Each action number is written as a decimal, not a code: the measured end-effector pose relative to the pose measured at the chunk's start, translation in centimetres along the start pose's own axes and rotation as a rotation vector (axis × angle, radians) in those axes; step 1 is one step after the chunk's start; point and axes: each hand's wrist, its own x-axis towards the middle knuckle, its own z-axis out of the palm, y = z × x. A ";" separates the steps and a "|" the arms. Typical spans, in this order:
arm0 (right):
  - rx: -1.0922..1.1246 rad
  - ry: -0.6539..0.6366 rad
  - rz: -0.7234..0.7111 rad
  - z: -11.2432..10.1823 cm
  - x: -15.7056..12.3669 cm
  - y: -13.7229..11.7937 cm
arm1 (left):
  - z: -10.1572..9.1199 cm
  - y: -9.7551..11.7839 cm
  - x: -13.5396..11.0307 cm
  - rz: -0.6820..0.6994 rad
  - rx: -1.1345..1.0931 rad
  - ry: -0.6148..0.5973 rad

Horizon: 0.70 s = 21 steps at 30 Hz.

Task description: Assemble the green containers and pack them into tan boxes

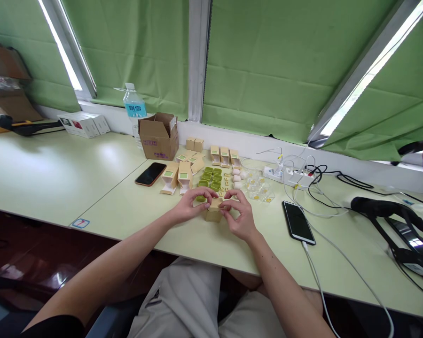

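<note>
Pinches small tan carton at frame centre on the surface, left hand and right hand each with grip clamped on it. Behind: assembled cartons standing, green inserts loose.

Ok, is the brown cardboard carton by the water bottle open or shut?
Open: the carton has its top flaps standing up, beside the water bottle. What is inside cannot be seen.

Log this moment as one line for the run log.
left hand: holding small tan box | right hand: holding same box | behind: green trays, open cartons | surface: table
</note>
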 end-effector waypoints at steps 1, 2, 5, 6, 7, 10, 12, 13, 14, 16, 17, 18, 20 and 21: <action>-0.009 0.010 -0.005 0.0 0.0 0.0 | 0.0 0.2 0.0 0.006 0.017 0.005; -0.018 0.019 -0.007 0.0 0.0 -0.1 | 0.0 0.3 0.0 0.013 0.036 0.011; -0.042 0.031 0.003 0.1 0.0 -0.1 | 0.1 0.8 0.0 0.038 0.092 0.035; -0.052 0.026 0.004 0.2 0.0 -0.1 | 0.2 0.9 0.0 0.049 0.108 0.042; -0.064 0.019 0.000 0.2 0.0 0.0 | 0.3 1.0 0.1 0.061 0.123 0.048; -0.109 0.001 -0.035 0.2 -0.1 0.2 | 0.4 1.0 0.0 0.096 0.160 0.051; -0.131 -0.001 -0.060 0.2 -0.2 0.1 | 0.4 0.9 0.0 0.113 0.177 0.044; -0.134 -0.001 -0.074 0.1 -0.2 0.1 | 0.4 0.8 0.0 0.122 0.184 0.039; -0.133 0.000 -0.088 0.1 -0.2 0.0 | 0.4 0.8 -0.1 0.135 0.189 0.034; -0.125 0.010 -0.111 0.0 -0.1 -0.2 | 0.3 0.7 -0.1 0.169 0.201 0.027; -0.120 0.020 -0.115 0.0 -0.1 -0.3 | 0.3 0.6 -0.2 0.186 0.208 0.030; -0.119 0.030 -0.110 -0.1 -0.1 -0.4 | 0.3 0.6 -0.2 0.197 0.220 0.034; -0.123 0.017 -0.086 -0.1 0.0 -0.5 | 0.3 0.7 -0.3 0.198 0.261 0.036; -0.120 -0.010 -0.072 -0.1 0.0 -0.5 | 0.2 0.7 -0.3 0.190 0.288 0.032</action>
